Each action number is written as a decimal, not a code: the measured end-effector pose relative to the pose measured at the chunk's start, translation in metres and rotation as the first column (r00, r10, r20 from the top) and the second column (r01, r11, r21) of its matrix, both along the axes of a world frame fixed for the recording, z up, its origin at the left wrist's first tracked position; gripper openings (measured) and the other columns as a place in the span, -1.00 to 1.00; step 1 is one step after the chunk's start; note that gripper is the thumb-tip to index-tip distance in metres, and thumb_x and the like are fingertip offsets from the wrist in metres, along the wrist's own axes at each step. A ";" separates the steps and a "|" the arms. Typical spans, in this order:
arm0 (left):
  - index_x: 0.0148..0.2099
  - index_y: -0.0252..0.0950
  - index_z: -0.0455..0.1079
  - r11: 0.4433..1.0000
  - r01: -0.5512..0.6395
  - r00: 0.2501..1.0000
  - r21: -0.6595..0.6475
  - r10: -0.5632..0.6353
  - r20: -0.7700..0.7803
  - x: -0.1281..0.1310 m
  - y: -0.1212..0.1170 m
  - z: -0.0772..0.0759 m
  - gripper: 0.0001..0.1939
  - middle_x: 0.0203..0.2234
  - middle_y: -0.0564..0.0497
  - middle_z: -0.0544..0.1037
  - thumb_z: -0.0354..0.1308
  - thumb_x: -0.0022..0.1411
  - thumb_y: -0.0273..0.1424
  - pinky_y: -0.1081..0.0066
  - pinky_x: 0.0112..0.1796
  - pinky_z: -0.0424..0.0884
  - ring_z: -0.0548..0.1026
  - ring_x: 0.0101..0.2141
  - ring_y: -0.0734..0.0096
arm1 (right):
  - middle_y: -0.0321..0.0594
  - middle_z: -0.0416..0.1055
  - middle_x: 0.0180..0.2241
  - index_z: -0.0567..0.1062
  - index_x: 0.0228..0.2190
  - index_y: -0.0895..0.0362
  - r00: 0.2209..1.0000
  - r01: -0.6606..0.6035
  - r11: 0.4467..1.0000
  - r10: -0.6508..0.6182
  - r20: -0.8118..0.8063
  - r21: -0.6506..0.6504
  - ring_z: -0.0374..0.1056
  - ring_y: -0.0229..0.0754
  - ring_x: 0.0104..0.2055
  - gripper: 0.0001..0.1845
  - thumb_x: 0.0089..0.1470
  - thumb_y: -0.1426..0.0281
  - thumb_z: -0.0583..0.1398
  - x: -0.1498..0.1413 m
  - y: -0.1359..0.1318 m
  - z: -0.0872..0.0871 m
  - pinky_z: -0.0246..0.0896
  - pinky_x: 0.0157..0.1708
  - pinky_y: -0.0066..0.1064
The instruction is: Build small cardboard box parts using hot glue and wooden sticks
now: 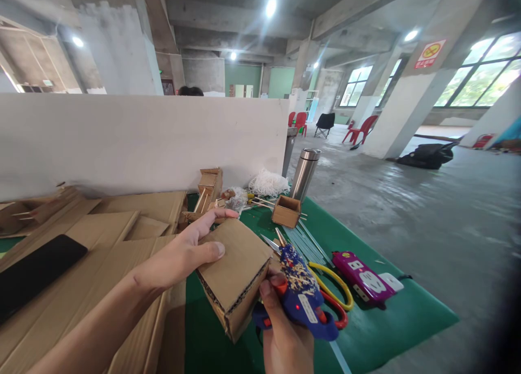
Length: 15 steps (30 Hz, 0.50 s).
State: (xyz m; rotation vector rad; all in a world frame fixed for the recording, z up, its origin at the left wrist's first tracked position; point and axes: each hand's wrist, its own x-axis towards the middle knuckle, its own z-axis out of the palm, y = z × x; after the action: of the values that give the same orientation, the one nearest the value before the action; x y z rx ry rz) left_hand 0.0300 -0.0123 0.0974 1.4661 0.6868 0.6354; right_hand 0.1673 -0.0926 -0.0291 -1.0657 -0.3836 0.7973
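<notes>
A closed cardboard box [236,260] is tilted in front of me above the green mat. My left hand [199,243] grips it from the left, thumb on the top face and fingers along its far edge. In my right hand [280,325] is a blue hot glue gun [299,279], crusted with dried bits and showing a small red light. Its metal nozzle points up and away, beside the box's right corner. The right fingers are close to the box's right side; contact there is partly hidden. Scissors [345,295] with yellow and red handles lie just behind the glue gun.
A purple power strip [362,276] and glue sticks [307,238] lie on the green mat [407,319]. Farther back are a small open box [287,211], a steel bottle [305,173] and white shreds [268,183]. Cardboard sheets [101,254] and a black phone [40,273] occupy the left.
</notes>
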 end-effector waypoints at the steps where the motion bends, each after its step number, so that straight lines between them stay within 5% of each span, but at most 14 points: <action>1: 0.17 -0.15 0.14 1.000 0.002 1.000 0.005 -0.002 -0.005 0.000 0.000 0.000 -0.44 -0.18 0.00 0.44 0.21 0.15 -0.28 0.35 -0.22 0.37 0.45 -0.16 0.19 | -0.11 0.58 -0.21 0.56 -0.41 0.15 1.000 -0.001 1.000 0.002 -0.010 0.004 0.47 0.06 -0.10 -0.64 -0.15 0.14 0.41 0.001 0.000 -0.001 0.39 -0.10 -0.15; 8: 0.18 -0.15 0.12 0.998 0.009 0.999 0.059 -0.006 -0.041 0.000 0.002 0.001 -0.41 -0.20 -0.03 0.43 0.21 0.15 -0.26 0.29 -0.19 0.36 0.41 -0.10 0.11 | -0.13 0.59 -0.21 0.59 -0.47 0.15 0.971 -0.113 0.993 0.115 -0.211 0.019 0.45 0.09 -0.02 -0.65 -0.31 0.23 0.50 0.009 0.001 -0.005 0.33 0.05 -0.10; 15: 0.18 -0.12 0.10 0.998 0.041 0.999 0.054 -0.040 -0.020 -0.001 0.003 -0.001 -0.43 -0.19 0.00 0.42 0.19 0.16 -0.27 0.27 -0.18 0.34 0.41 -0.20 0.22 | -0.14 0.59 -0.18 0.60 -0.44 0.14 0.967 -0.125 0.992 0.126 -0.221 0.017 0.43 0.09 0.01 -0.66 -0.29 0.24 0.50 0.010 0.000 -0.006 0.29 0.09 -0.09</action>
State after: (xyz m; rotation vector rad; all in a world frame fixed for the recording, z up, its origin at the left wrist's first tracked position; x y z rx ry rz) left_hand 0.0288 -0.0092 0.0959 1.5348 0.6578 0.6140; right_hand 0.1777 -0.0922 -0.0354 -0.9444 -0.2635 1.0180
